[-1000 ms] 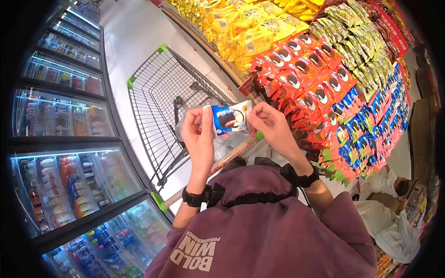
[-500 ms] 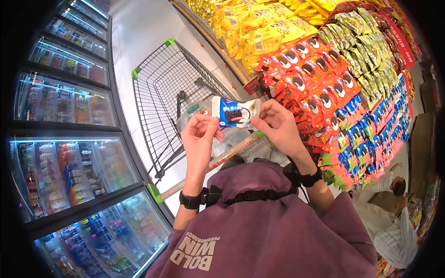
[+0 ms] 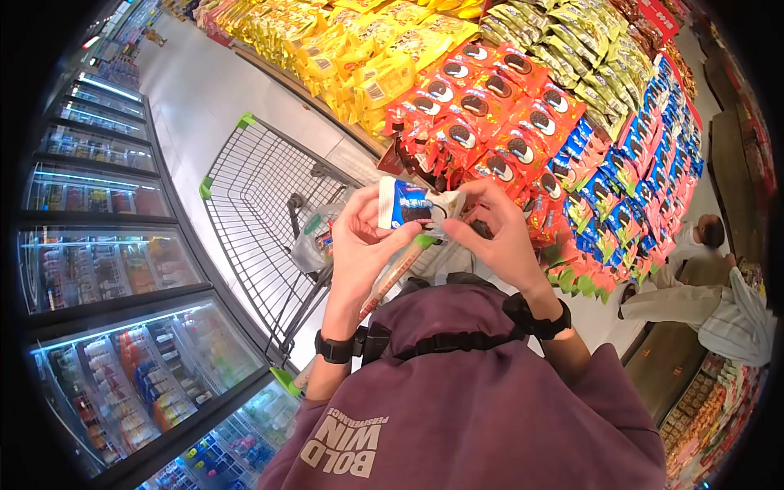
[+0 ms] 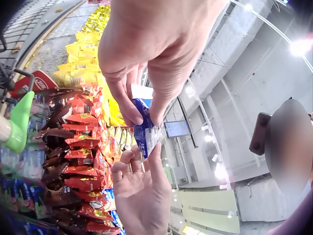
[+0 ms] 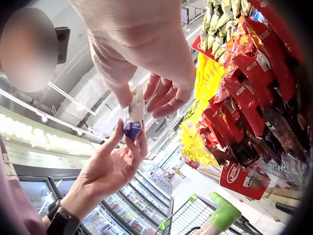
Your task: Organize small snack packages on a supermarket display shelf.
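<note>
A small blue-and-white cookie packet (image 3: 410,206) with a dark sandwich cookie printed on it is held up in front of the chest. My left hand (image 3: 357,241) pinches its left part between thumb and fingers. At the white right end, my right hand (image 3: 502,237) grips it with thumb and fingertips. In the left wrist view, the packet (image 4: 145,122) shows edge-on and bent, with the left thumb and a finger on either side. From the right wrist view, the white end of the packet (image 5: 136,105) lies by the right thumb.
Behind the hands stands a wire shopping cart (image 3: 265,192) with a clear plastic container (image 3: 314,241) in it. Red cookie packets (image 3: 498,114) and yellow bags (image 3: 367,61) fill the right-hand display. Glass-door coolers (image 3: 122,359) line the left. A person (image 3: 702,302) is at far right.
Both hands still hold the packet, which now looks more creased at its right end. The left thumb has moved further along it. The head view has shifted, moving the cart and shelves leftward.
</note>
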